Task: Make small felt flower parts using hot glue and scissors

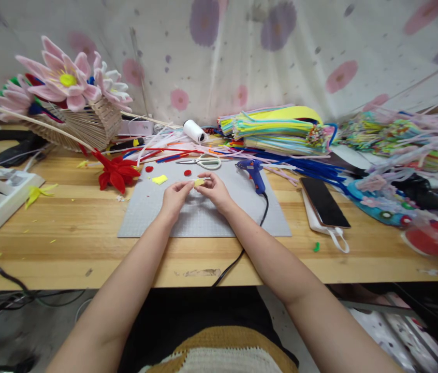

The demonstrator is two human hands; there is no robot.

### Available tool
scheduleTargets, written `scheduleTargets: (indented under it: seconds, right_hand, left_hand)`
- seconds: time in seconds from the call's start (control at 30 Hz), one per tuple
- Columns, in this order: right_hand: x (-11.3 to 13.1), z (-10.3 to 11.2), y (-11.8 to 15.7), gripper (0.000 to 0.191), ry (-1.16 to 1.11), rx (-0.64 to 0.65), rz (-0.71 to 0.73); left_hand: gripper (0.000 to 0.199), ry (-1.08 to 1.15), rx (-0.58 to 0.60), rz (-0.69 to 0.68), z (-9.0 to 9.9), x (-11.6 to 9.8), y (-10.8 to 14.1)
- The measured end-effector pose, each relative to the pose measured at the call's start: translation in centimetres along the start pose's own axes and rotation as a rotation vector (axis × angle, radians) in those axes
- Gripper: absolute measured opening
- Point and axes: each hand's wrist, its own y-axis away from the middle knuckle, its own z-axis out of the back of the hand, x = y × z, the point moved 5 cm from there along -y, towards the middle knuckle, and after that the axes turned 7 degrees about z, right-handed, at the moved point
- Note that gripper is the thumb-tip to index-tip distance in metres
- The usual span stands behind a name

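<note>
Over the grey cutting mat (pixel 207 223), my left hand (pixel 177 198) and my right hand (pixel 216 192) meet with fingertips pinched on a small yellow piece (pixel 199 182); its material is too small to make out. Just left of them on the mat lies another yellow piece (pixel 159 179). Two small red bits rest nearby, one red bit (pixel 187 173) above my left fingers. Scissors (pixel 208 162) with pale handles lie behind my hands. To the right, a blue glue gun (pixel 253 173) rests on the mat, its black cord running toward the table's front edge.
A red fuzzy flower (pixel 116 172) sits left of the mat, near a woven basket (pixel 98 124) with pink flowers. Bundles of coloured pipe cleaners (pixel 281 129) and a white thread spool (pixel 194 131) line the back. A phone (pixel 324 202) lies at right, a white organizer box (pixel 5 194) at left.
</note>
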Motion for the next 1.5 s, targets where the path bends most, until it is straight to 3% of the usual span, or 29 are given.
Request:
scheduleTargets:
  seconds: [0.2, 0.4, 0.6, 0.93, 1.5]
  right_hand:
    - [0.2, 0.0, 0.1, 0.046, 0.022, 0.011, -0.019]
    - [0.7, 0.7, -0.1, 0.041, 0.040, -0.101, 0.029]
    - [1.0, 0.7, 0.0, 0.039, 0.047, -0.130, 0.091]
    - [0.7, 0.6, -0.1, 0.043, 0.018, -0.116, 0.054]
    - [0.7, 0.2, 0.0, 0.043, -0.046, -0.052, 0.023]
  left_hand:
    - [0.018, -0.015, -0.052, -0.018, 0.3, 0.0, -0.1]
    - [0.013, -0.073, -0.068, 0.003, 0.4, 0.0, -0.2]
    - [0.015, -0.071, -0.063, -0.003, 0.3, 0.0, -0.2]
    - [0.023, -0.063, -0.082, 0.009, 0.5, 0.2, -0.4]
    - [0.031, 0.122, 0.048, 0.024, -0.3, 1.0, -0.8]
